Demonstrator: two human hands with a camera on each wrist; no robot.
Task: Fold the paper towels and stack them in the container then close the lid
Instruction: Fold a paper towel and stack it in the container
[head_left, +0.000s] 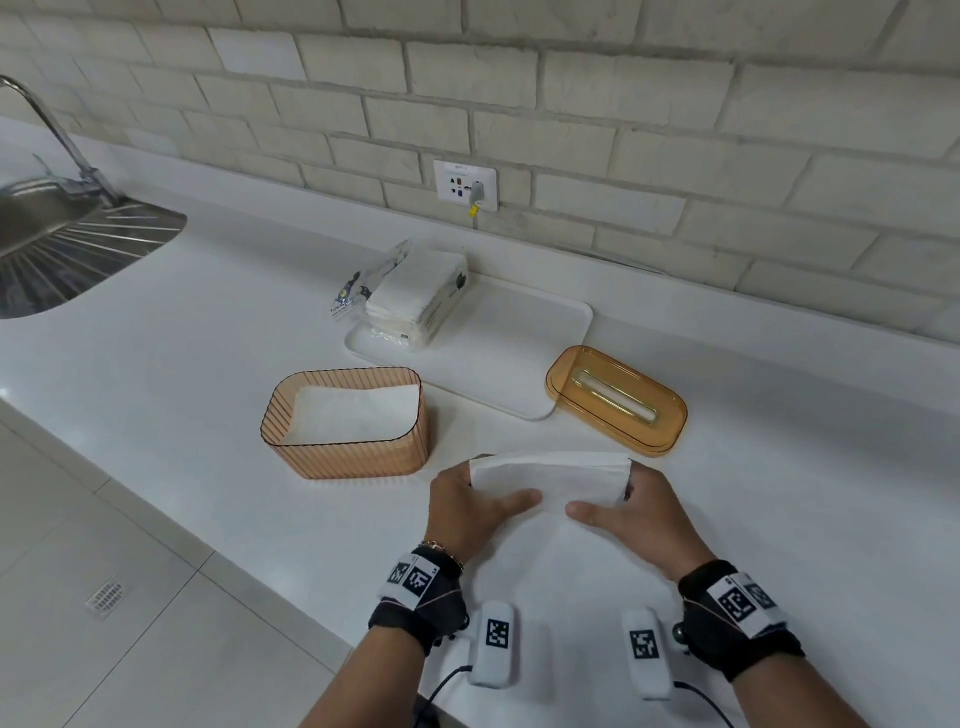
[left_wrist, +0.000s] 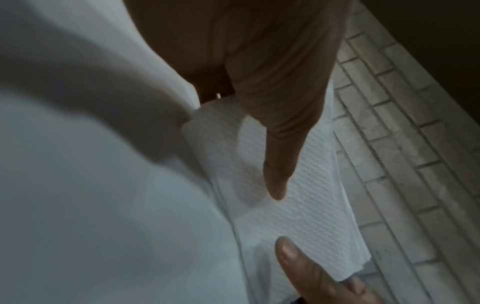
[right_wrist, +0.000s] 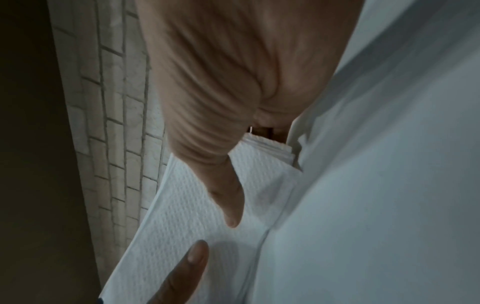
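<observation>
Folded paper towel (head_left: 550, 480) held just above the counter (head_left: 208, 364), near the front edge. Left hand (head_left: 467, 512) and right hand (head_left: 636, 522) each pinch an end, thumbs on top. Container (head_left: 345, 423) sits to the left, one towel already inside; lid (head_left: 615, 400) lies apart, right. Risk — the layered plies fan open in transit if either pinch slackens, or the towel catches the ribbed rim and lands crooked.
</observation>
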